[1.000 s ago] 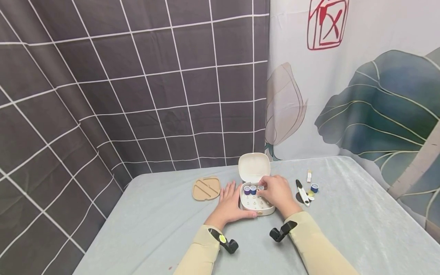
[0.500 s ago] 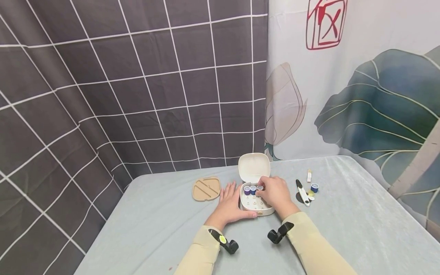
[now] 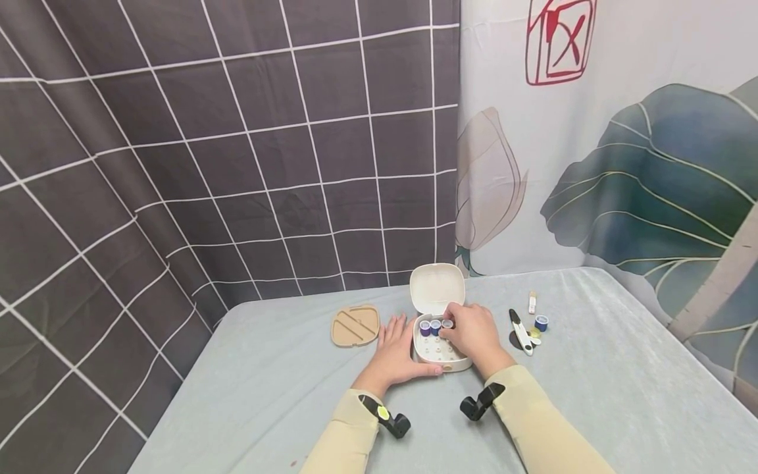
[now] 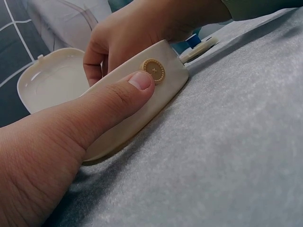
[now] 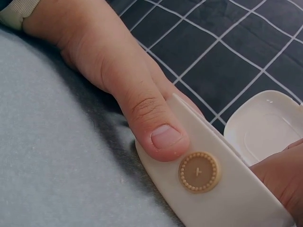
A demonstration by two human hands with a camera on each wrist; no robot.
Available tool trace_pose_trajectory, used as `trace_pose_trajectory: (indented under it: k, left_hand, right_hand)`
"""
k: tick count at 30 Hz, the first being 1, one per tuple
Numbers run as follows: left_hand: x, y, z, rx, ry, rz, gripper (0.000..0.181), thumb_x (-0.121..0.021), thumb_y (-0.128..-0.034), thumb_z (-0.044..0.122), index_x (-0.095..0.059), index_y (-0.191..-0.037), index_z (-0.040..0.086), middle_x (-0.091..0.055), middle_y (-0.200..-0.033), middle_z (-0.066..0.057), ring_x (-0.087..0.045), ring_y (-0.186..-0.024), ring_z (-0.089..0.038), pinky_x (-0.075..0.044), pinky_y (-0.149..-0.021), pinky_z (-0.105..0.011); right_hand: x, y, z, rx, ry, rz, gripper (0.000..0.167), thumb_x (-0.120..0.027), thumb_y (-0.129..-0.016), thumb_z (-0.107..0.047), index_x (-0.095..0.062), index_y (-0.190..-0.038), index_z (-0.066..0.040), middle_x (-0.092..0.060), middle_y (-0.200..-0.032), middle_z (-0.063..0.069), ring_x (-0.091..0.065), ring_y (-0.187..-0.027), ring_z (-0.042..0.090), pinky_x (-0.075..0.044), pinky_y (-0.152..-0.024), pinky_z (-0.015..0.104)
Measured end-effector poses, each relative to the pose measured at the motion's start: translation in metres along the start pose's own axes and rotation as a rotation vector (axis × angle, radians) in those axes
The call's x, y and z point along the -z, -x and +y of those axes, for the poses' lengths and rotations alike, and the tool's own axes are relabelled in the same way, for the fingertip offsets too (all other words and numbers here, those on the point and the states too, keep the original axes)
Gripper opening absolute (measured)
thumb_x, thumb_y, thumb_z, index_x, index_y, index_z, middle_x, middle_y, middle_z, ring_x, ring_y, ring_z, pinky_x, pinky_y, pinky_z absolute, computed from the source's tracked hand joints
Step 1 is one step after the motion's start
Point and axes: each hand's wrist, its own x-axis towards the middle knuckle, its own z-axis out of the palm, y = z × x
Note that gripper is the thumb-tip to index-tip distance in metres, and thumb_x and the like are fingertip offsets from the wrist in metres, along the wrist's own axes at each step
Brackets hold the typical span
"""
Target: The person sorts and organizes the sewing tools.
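Note:
A cream sewing box [image 3: 458,365] stands on the table with its lid [image 3: 438,289] raised at the back. My left hand [image 3: 391,359] lies along the box's left side, fingers straight; its thumb rests on the front wall beside a button-shaped catch [image 4: 154,71]. Inside the back row, my right hand [image 3: 476,334] pinches a pale-topped thread spool [image 3: 447,324]; its fingers partly hide it. Left of that spool stand a purple thread spool [image 3: 425,328] and a blue thread spool [image 3: 435,328]. Short pegs show in the front rows.
A tan divided tray [image 3: 355,325] lies left of the box. To the right are white-and-black thread snips [image 3: 522,334], another blue spool [image 3: 541,323], a small white tube-like item [image 3: 532,303] and a few small round pieces [image 3: 535,334]. Curtains hang behind the table.
My right hand has shifted slightly left with the spool, closer to the blue spool in the row. The left hand and box keep their place.

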Motion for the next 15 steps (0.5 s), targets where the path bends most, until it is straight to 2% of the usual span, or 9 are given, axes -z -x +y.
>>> trace_pose_trajectory:
  k: [15]
  left_hand:
    - [0.0023,0.0002,0.0015,0.003,0.003,-0.014,0.12,-0.076,-0.0685,0.076,-0.03,-0.159,0.012,-0.023,-0.165,-0.019,-0.009,-0.155,-0.036,-0.004,-0.123,-0.057]
  right_hand:
    - [-0.0014,0.0005,-0.0046,-0.016,0.043,-0.01,0.033,-0.088,-0.078,-0.033,-0.063,-0.089,-0.015,-0.062,-0.073,-0.003,-0.059,-0.081,0.026,-0.047,-0.088,0.049]
